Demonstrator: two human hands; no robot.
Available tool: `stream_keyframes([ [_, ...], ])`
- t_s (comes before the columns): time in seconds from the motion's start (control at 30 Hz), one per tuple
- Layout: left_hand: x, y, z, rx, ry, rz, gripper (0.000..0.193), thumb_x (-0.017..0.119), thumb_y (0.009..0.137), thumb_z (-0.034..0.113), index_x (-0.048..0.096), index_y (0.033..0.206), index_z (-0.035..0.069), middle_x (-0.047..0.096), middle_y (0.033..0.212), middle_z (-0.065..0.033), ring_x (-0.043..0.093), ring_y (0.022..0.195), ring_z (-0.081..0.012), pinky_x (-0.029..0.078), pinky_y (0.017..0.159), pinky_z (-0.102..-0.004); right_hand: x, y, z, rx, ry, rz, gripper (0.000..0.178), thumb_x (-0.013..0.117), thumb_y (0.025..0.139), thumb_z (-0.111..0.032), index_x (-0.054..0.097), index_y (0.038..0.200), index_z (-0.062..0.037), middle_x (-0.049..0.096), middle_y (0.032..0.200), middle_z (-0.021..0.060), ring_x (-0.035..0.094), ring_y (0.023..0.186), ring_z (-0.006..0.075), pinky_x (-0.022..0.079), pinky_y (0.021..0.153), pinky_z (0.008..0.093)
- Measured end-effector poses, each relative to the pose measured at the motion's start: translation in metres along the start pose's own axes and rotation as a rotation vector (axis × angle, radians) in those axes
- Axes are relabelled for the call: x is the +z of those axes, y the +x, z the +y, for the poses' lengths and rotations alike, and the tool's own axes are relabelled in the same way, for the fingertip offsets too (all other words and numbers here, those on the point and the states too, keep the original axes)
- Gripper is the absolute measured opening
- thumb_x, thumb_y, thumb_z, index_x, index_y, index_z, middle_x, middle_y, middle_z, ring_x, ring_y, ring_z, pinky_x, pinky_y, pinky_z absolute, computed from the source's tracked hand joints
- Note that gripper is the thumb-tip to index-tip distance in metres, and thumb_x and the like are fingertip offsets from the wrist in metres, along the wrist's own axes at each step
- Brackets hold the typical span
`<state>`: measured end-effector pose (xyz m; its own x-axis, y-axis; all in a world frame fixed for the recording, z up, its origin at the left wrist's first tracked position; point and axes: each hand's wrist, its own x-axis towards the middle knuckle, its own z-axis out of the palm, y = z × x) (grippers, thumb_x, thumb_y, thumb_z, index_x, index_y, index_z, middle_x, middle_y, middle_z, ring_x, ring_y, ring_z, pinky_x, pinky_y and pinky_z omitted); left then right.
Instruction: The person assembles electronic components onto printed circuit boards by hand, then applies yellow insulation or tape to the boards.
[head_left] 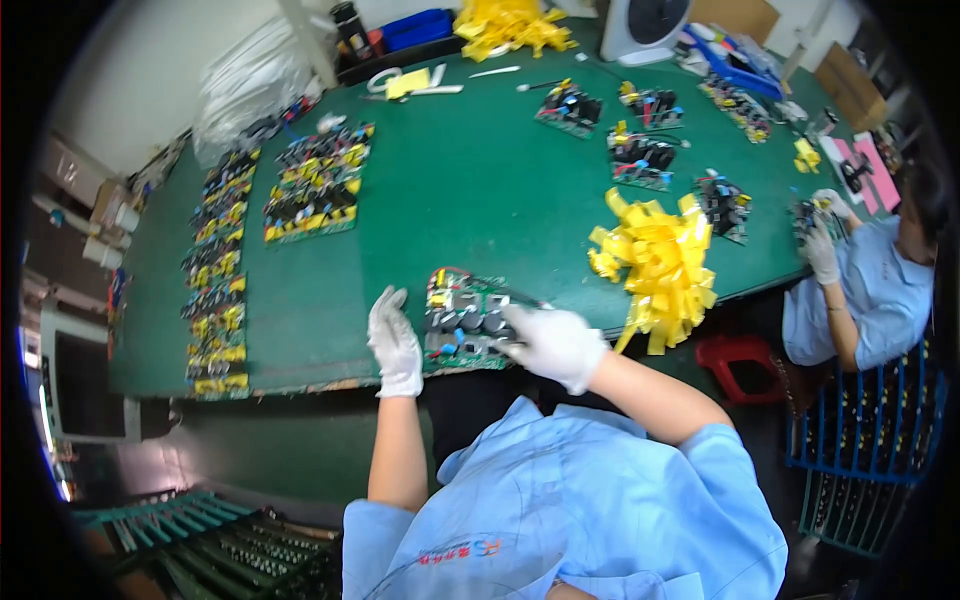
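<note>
A green circuit board (462, 318), crowded with black cylindrical parts, a red wire and small blue and yellow pieces, lies at the near edge of the table in front of me. My left hand (396, 345), in a white glove, is held upright just left of the board, fingers stretched and apart from it. My right hand (556, 345), also gloved, closes over the board's right edge, with fingertips on the parts there. A thin dark strip, perhaps a cable, shows above those fingers; its kind is unclear.
On the green table (470, 190), board rows (217, 300) and another group (315, 185) stand left. Yellow tape strips (655, 260) hang over the near edge at right. More boards (640, 155) lie far right. A co-worker (850, 280) handles a board beside a red stool (740, 365).
</note>
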<state>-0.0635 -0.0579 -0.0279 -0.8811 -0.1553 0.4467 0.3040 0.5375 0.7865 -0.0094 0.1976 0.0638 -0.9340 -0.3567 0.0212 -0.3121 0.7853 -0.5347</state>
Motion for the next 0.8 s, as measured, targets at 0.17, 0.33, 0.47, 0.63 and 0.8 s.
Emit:
stream_keyframes([
  [0.17,-0.012,-0.010,-0.008,0.043,-0.055,-0.067,0.039,0.043,0.105,0.026,0.062,0.115,-0.006,0.065,0.118,-0.0200,0.068,0.102,-0.0292,0.054,0.090,-0.0379,0.030,0.029,0.003,0.025,0.000,-0.075,0.038,0.069,0.084,-0.033,0.056,0.104,-0.0028,0.068,0.077,0.0189,0.068,0.073,0.0405,0.053,0.064,0.0503],
  [0.33,-0.008,-0.007,-0.009,0.033,-0.041,-0.081,0.037,0.042,0.105,0.025,0.061,0.116,-0.005,0.065,0.116,-0.0199,0.068,0.102,-0.0294,0.054,0.089,-0.0378,0.024,0.036,0.001,-0.040,-0.018,-0.042,0.033,0.067,0.083,-0.033,0.061,0.098,-0.0040,0.068,0.077,0.0191,0.067,0.072,0.0397,0.053,0.063,0.0503],
  [0.47,-0.006,-0.010,-0.004,0.017,-0.118,-0.073,0.036,0.043,0.104,0.024,0.061,0.115,-0.006,0.064,0.116,-0.0204,0.068,0.101,-0.0298,0.054,0.089,-0.0373,-0.005,0.030,-0.003,-0.052,0.028,0.017,0.029,0.064,0.083,-0.032,0.062,0.094,-0.0055,0.067,0.076,0.0190,0.067,0.070,0.0394,0.053,0.062,0.0499],
  [0.63,-0.007,-0.008,-0.003,-0.018,-0.084,-0.058,0.035,0.044,0.104,0.023,0.063,0.113,-0.005,0.064,0.117,-0.0204,0.067,0.098,-0.0288,0.054,0.086,-0.0375,-0.105,0.008,0.002,-0.003,0.083,0.197,0.027,0.068,0.085,-0.033,0.061,0.090,-0.0076,0.069,0.076,0.0128,0.069,0.071,0.0351,0.055,0.063,0.0441],
  [0.8,0.001,-0.005,0.003,0.053,0.125,-0.042,0.027,0.050,0.100,0.018,0.067,0.108,0.000,0.064,0.120,-0.0205,0.066,0.098,-0.0323,0.054,0.084,-0.0398,-0.198,0.002,0.082,0.171,-0.043,0.549,0.029,0.073,0.084,-0.031,0.065,0.100,-0.0073,0.070,0.080,0.0138,0.069,0.072,0.0340,0.054,0.065,0.0406],
])
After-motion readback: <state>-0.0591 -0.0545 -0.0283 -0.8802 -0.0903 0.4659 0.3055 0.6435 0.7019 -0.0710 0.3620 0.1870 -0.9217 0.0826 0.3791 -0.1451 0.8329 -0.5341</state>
